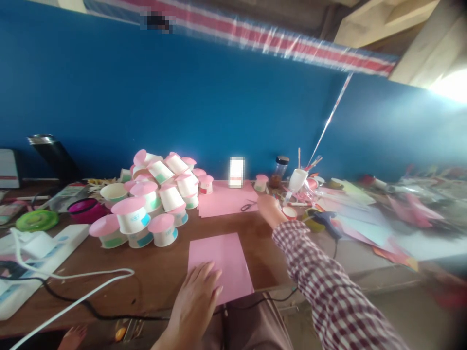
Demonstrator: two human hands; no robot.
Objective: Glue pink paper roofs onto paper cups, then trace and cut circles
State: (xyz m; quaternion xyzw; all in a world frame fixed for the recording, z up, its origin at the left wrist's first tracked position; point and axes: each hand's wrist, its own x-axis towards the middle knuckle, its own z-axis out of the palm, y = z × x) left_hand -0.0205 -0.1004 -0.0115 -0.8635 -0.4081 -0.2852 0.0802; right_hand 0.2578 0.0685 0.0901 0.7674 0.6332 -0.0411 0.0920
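My left hand (199, 296) lies flat with fingers stretched on a sheet of pink paper (222, 257) near the table's front edge. My right hand (270, 210) reaches over the table, its sleeve checked; its fingers are blurred and partly hidden, so I cannot tell whether they hold anything. Just left of it are dark-handled scissors (249, 206), beside a stack of larger pink sheets (222, 201). A small round white-rimmed thing (290, 213) sits right of that hand. White paper cups with pink paper discs (133, 216) are piled to the left.
A power strip (47, 267) with white and black cables occupies the left side. Behind my right hand stand a dark-lidded jar (280, 167) and a tilted white cup (298, 180) of tools. A glue gun (324, 216) and papers (361, 228) lie right. A blue wall (219, 97) closes the back.
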